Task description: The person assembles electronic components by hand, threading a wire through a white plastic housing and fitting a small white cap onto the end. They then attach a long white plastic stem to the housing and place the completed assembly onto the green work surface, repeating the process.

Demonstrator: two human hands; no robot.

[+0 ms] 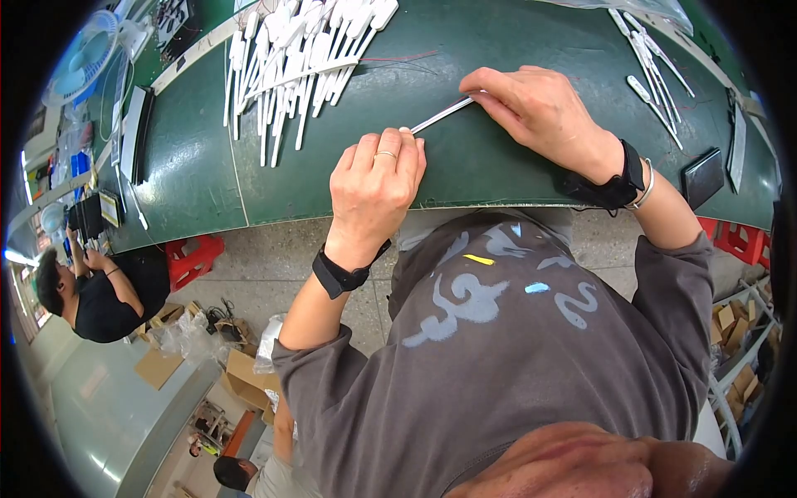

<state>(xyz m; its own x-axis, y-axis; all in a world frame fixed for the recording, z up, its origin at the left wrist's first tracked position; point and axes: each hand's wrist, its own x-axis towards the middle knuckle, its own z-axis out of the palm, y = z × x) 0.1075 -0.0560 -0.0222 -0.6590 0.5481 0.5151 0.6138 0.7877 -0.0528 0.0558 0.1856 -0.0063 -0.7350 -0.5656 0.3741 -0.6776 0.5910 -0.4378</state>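
Observation:
A thin whitish stick (442,115) stretches at a slant between my two hands above the green table. My left hand (375,184), with a ring on one finger, is closed round its lower left end. At the upper right end, my right hand (550,114) pinches the stick between thumb and fingers. Both ends of the stick are hidden in my hands. Far left of my hands lies a pile of white paddle-shaped pieces with long thin handles (292,66). Thin red wires (407,58) run out from that pile.
More white long-handled pieces (654,106) lie at the far right, near a black flat case (702,177). Red stools (193,261) stand under the table's edge. A person in black (116,295) works at the left, by a blue fan (85,56). Cardboard boxes (247,375) sit on the floor.

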